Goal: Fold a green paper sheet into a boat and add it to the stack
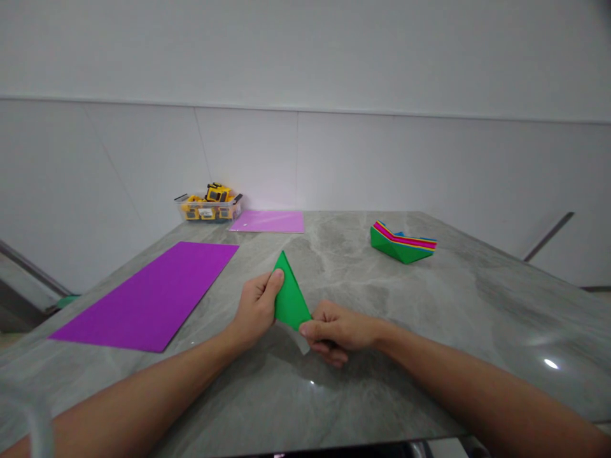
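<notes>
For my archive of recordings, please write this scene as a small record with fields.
Left hand: grips folded green paper at its left side
Right hand: pinches its lower right corner
Surface: grey marbled table
Table, left: purple sheet
Table, right: boat-shaped green piece, striped rim
Table, far end: clear bin with yellow toys, beside pinkish sheet

"Can you read any writing here?"
"None. There's a white label (205, 213) on the front of the clear plastic box (219, 204), though."
"What does it say?"
"Can't tell; any print on it is too small and blurred."
</notes>
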The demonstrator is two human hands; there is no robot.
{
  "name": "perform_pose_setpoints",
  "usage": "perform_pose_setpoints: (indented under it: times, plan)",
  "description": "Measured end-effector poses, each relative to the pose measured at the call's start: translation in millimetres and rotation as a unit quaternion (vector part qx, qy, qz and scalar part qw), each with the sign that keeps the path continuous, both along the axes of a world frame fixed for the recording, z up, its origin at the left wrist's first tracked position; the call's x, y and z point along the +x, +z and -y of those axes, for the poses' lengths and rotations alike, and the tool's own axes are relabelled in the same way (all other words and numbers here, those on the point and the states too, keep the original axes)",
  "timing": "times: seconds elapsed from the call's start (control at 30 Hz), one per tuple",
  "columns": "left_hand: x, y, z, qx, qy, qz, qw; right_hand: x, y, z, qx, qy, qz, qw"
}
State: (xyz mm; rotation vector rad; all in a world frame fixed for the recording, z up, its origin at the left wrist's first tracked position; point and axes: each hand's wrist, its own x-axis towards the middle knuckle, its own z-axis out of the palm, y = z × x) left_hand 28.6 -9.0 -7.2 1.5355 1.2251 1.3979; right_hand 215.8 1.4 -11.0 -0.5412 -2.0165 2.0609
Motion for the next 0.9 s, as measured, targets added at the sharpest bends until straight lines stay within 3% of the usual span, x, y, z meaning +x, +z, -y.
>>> perform_pose_setpoints:
  times: [0.23,0.3,0.47,0.7,0.9]
  plan:
    - [0,3.7,4,-0.009,-0.021,0.026,0.999,0,-3.8,-2,-0.172,0.094,-0.064,0.978]
    - [-1,4.4,5,-0.004,-0.022,0.036,0.999,-1,-3.8,-2,-0.187,0.099,-0.093,0.973]
    - [0,4.0,4,-0.008,-0.021,0.053,0.998,-3,-1.8,2,-0.141,0.069,-0.113,0.981]
    - [0,6.5,4,-0.008,-0.027,0.036,0.999,-2,2.6,8,0.022,0.006,-0.051,0.998]
    - [0,6.1,8,0.014,-0.111,-0.025,0.993,-1,2.5,6,0.072,-0.091,-0.027,0.993]
